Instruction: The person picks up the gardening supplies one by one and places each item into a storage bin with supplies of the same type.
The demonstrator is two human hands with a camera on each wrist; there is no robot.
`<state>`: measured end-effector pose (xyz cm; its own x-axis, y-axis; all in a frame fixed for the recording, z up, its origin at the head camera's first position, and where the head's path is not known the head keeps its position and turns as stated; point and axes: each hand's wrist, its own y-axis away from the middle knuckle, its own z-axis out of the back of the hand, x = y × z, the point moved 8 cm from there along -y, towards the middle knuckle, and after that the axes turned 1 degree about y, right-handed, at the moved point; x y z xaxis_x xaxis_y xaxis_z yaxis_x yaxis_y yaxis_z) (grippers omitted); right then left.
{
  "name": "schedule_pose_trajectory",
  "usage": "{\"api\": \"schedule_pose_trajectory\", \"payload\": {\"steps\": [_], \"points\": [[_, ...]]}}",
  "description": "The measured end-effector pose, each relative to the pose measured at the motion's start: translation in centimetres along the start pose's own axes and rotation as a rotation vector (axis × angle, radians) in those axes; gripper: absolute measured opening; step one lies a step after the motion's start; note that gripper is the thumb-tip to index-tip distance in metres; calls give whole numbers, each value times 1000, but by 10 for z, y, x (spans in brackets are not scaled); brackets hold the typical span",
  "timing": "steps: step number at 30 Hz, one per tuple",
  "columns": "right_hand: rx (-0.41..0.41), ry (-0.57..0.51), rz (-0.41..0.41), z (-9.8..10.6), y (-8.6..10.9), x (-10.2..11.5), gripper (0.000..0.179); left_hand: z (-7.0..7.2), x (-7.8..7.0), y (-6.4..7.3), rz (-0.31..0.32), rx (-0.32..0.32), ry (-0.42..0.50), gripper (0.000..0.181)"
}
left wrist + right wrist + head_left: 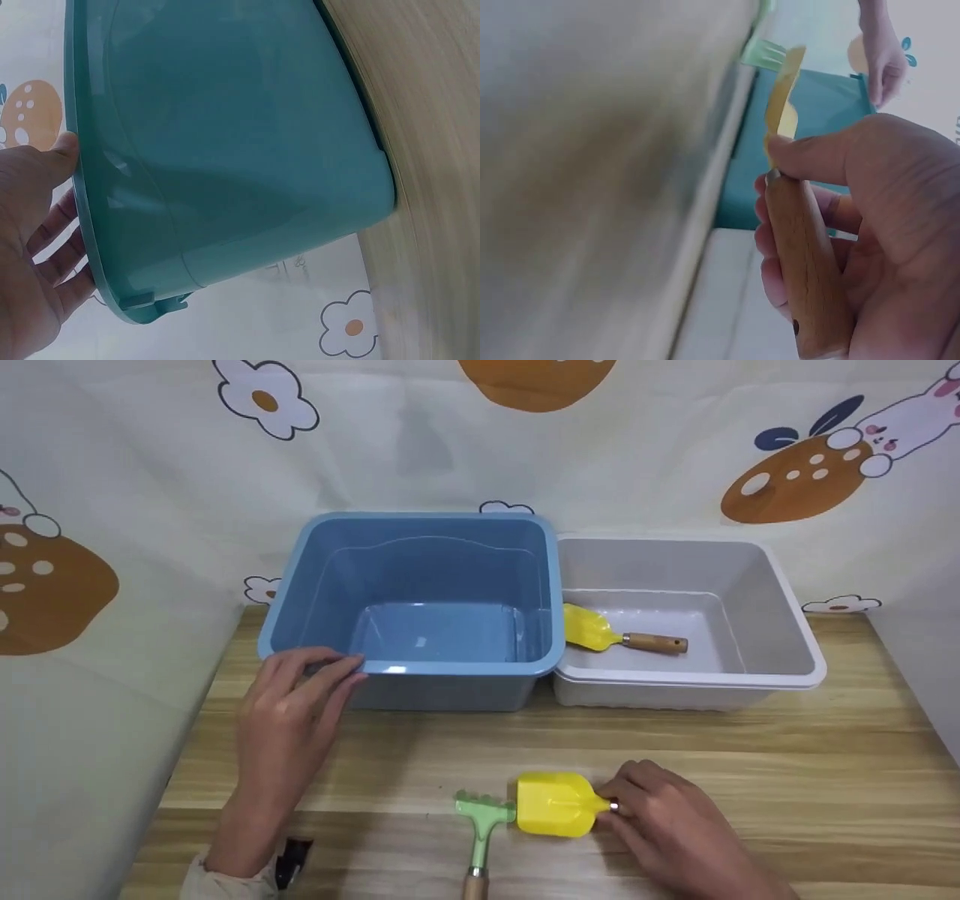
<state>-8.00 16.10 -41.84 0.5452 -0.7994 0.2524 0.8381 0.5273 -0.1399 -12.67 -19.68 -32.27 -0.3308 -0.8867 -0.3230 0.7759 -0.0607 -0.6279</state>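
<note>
My left hand [289, 712] holds the front rim of a blue plastic bin [450, 690] near its left corner. In the left wrist view, the thumb lies against the rim and the other fingers are beyond it. My right hand [667, 817] grips a small yellow shovel [555, 804] by the wooden handle [802, 262], thumb by the metal collar. The shovel's blade points left, low over the table, beside the head of a green rake [484, 817]. The rake's wooden handle runs off the bottom of the head view.
Right of the blue bin stands a white bin [750, 679] with a yellow trowel [592, 628] lying in it. A small black object [292, 861] is by my left wrist. Behind the wood-grain table [420, 757] hangs a printed cloth [660, 450].
</note>
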Motion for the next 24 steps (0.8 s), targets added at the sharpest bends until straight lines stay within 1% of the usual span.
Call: {"api": "schedule_pose_trajectory", "payload": {"steps": [6, 10, 14, 17, 20, 23, 24], "points": [[-76, 6, 9, 25, -5, 0, 22, -3, 0, -1, 6, -7, 6, 23], [-115, 12, -12, 39, -8, -3, 22, -2, -1, -3, -5, -39, 44, 23], [-163, -17, 0, 52, -8, -4, 24, -1, -1, -3, -18, -57, 61, 22], [-205, -36, 31, 61, -8, -3, 26, -1, 0, -3, -14, -48, 55, 20], [-230, -49, 49, 68, -8, -4, 27, -2, 2, -2, -1, -21, 38, 21], [-222, -60, 27, 73, -9, -6, 26, -4, 3, -2, 13, 3, 29, 21], [-218, -59, 18, 75, -9, -7, 26, -3, 3, -2, 15, 0, 33, 21]]}}
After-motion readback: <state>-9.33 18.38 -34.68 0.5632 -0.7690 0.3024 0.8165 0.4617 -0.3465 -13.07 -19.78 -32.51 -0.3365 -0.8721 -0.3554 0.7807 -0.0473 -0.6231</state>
